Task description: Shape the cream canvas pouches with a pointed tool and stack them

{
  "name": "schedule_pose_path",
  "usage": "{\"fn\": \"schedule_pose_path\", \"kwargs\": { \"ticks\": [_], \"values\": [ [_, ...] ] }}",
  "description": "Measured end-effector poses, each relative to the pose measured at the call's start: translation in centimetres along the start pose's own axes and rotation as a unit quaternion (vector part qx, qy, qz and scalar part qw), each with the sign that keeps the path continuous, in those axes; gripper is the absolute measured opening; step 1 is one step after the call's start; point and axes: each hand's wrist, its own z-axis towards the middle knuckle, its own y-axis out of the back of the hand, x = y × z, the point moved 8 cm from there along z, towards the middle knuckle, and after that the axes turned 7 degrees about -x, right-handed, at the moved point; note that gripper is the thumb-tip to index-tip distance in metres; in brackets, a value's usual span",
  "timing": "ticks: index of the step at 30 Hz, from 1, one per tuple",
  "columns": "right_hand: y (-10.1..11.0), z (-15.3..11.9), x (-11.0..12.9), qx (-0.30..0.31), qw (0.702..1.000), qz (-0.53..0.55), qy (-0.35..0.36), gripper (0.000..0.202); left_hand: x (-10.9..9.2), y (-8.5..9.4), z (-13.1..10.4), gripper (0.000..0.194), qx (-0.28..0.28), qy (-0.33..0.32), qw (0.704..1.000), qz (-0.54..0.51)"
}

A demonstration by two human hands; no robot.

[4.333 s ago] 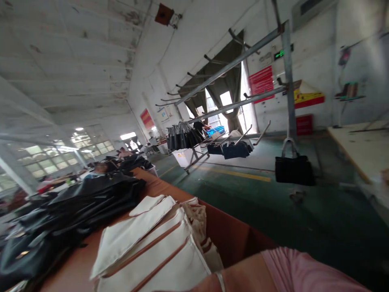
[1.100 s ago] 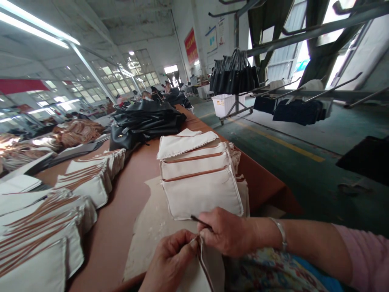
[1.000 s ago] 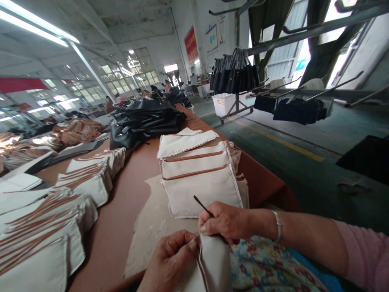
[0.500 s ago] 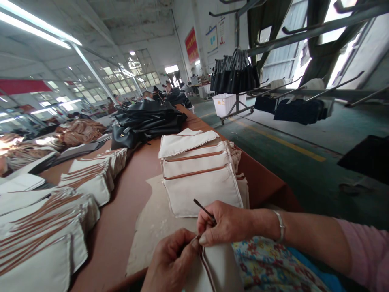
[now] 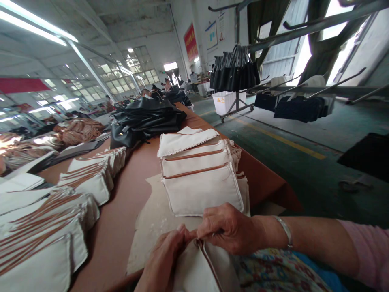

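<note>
On my lap lies a cream fabric pouch point(image 5: 194, 269) with brown trim along its opening. My left hand point(image 5: 168, 251) is closed, pinching the pouch's top end between thumb and fingers. Right beside it, my right hand point(image 5: 227, 228) is closed at the same end of the trim, its fingertips meeting those of the left. The thin dark tool seen earlier in the right hand is mostly hidden by the fingers now. Just beyond the hands, a stack of similar cream pouches point(image 5: 202, 188) rests on a beige sheet point(image 5: 148, 231).
The brown-covered table point(image 5: 115, 227) carries more rows of cream pouches point(image 5: 39, 259) on the left. Farther back is a pile of black bags point(image 5: 148, 117). A metal rack hung with black bags point(image 5: 234, 75) stands on the right, beside a white bin point(image 5: 224, 103).
My right hand has turned over and lowered, its fingers curling in so the dark tool no longer sticks out. My left hand has shifted slightly, its fingers straighter, still at the pouch's end.
</note>
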Motion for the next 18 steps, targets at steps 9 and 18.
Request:
{"fn": "schedule_pose_path", "kwargs": {
  "ticks": [9,18],
  "values": [
    [0.0,-0.6,0.5,0.065,0.984,-0.112,0.124,0.022,0.5,-2.8,-0.3,0.045,0.136,0.096,0.986,-0.002],
    [0.3,-0.5,-1.5,0.072,0.993,0.070,-0.055,0.023,-0.5,-2.0,0.0,0.048,0.125,-0.052,0.978,0.156]
  ]
}}
